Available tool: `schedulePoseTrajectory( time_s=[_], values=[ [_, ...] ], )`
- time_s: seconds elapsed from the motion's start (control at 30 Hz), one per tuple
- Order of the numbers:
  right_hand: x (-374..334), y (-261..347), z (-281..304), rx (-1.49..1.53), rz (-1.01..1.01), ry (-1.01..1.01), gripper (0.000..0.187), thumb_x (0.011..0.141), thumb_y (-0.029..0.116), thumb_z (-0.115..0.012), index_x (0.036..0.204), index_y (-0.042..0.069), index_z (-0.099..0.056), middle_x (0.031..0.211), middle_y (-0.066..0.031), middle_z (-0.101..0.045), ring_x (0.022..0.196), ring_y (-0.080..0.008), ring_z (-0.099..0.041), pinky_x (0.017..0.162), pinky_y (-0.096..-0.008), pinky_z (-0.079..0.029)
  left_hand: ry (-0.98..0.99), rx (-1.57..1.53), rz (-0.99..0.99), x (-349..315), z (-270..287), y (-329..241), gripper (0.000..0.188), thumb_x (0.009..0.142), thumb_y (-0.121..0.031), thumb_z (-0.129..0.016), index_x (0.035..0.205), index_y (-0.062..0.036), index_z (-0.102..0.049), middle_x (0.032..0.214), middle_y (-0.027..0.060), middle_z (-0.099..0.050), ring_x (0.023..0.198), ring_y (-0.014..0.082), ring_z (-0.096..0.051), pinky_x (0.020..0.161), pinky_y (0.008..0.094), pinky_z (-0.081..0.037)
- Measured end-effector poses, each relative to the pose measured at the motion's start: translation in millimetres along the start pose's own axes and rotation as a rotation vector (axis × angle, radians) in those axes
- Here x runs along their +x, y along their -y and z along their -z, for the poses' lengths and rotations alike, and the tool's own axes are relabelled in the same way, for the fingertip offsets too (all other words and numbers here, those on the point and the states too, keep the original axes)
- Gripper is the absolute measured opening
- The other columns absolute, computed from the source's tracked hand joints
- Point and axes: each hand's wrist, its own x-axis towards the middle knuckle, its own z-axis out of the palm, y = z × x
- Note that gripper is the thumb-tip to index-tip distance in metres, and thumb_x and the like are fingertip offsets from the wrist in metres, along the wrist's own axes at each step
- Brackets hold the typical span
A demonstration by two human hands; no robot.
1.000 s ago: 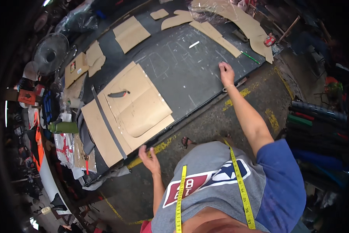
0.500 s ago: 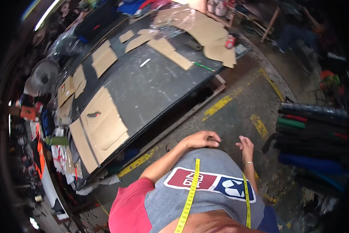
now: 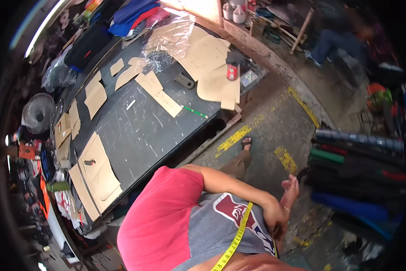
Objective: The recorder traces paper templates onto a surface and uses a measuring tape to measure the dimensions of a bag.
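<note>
My left hand [image 3: 275, 217] reaches across my body and lies over my right forearm, its fingers bent down around it. Beyond it, my right hand [image 3: 291, 193] is raised, holding nothing, its fingers extended; a thin bracelet circles that wrist. A yellow tape measure [image 3: 239, 235] hangs down the front of my grey shirt with a red sleeve [image 3: 160, 212]. To the left stands a dark table [image 3: 139, 131]. On it are brown paper pattern pieces [image 3: 97, 169], a green pencil [image 3: 194, 112] and a white chalk stick [image 3: 130, 105].
Stacked dark fabric rolls [image 3: 347, 171] lie close on my right. A red can [image 3: 232, 72] and clear plastic sheeting [image 3: 171, 38] sit toward the table's far end. A fan [image 3: 39, 113] stands beyond the left side. Yellow floor markings [image 3: 232, 140] run alongside the table.
My left hand has swung right and down, from in front of my shirt to my right forearm. My right hand has lowered slightly. My body and view have turned right.
</note>
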Motion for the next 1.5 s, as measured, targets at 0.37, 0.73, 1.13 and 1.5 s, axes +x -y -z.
schedulePoseTrajectory(
  time_s=[0.37, 0.73, 1.13, 1.5],
  values=[
    [224, 60, -76, -0.124, -0.172, 0.275, 0.027, 0.101, 0.033, -0.062, 0.111, 0.009, -0.067, 0.080, -0.0006, -0.066, 0.070, -0.0095, -0.061, 0.067, -0.0254, -0.051, -0.060, -0.084, -0.086, -53, 255, -31, 0.044, 0.091, -0.010, -0.064, 0.135, -0.0045, -0.059, 0.125, 0.0126, -0.068, 0.117, 0.0254, -0.062, 0.101, 0.0365, -0.045],
    [474, 144, -217, -0.181, -0.245, 0.519, 0.025, 0.101, 0.031, -0.063, 0.111, 0.009, -0.068, 0.084, -0.0013, -0.069, 0.072, -0.0103, -0.064, 0.067, -0.0257, -0.055, -0.687, 0.188, 0.136, -138, 470, -7, 0.037, 0.087, -0.026, -0.069, 0.121, -0.0100, -0.069, 0.104, 0.0110, -0.072, 0.100, 0.0268, -0.067, 0.092, 0.0390, -0.049],
    [639, 398, -426, -0.493, -0.028, 1.084, 0.023, 0.101, 0.022, -0.063, 0.114, 0.003, -0.065, 0.091, -0.0017, -0.067, 0.083, -0.0107, -0.061, 0.077, -0.0256, -0.051, -1.556, 0.563, 0.365, -270, 673, 0, 0.021, 0.067, -0.011, -0.070, 0.087, -0.0068, -0.074, 0.086, 0.0153, -0.067, 0.089, 0.0341, -0.064, 0.084, 0.0425, -0.051],
    [567, 490, -679, -0.588, 0.267, 2.425, 0.035, 0.097, 0.029, -0.062, 0.096, -0.003, -0.074, 0.067, -0.0091, -0.066, 0.059, -0.0191, -0.064, 0.063, -0.0372, -0.051, -2.321, 0.329, 0.572, -508, 655, -12, 0.017, 0.079, -0.004, -0.062, 0.094, -0.0037, -0.069, 0.090, 0.0131, -0.069, 0.087, 0.0304, -0.067, 0.081, 0.0382, -0.052]
  ],
)
